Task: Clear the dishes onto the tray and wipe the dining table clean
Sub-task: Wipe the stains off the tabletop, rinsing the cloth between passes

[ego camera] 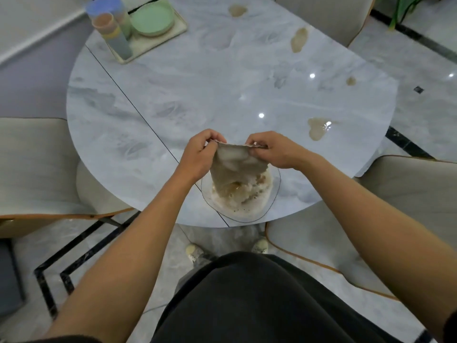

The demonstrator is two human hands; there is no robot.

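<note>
Cloth (237, 165) (soiled) hangs pinched between left hand (197, 155) and right hand (274, 151).

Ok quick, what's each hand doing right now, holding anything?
Left hand: closed, pinching one top corner of the stained cloth.
Right hand: closed, pinching the cloth's other top corner.

cloth (237, 164): soiled, hanging above glass plate (269, 201) at near edge | tray (158, 40): far-left edge, carrying green plates (152, 18) and stacked cups (118, 38) | brown spills (317, 128): right side

Left hand (197, 154) and right hand (272, 151) (arms outstretched) both pinch the cloth (237, 167).
</note>
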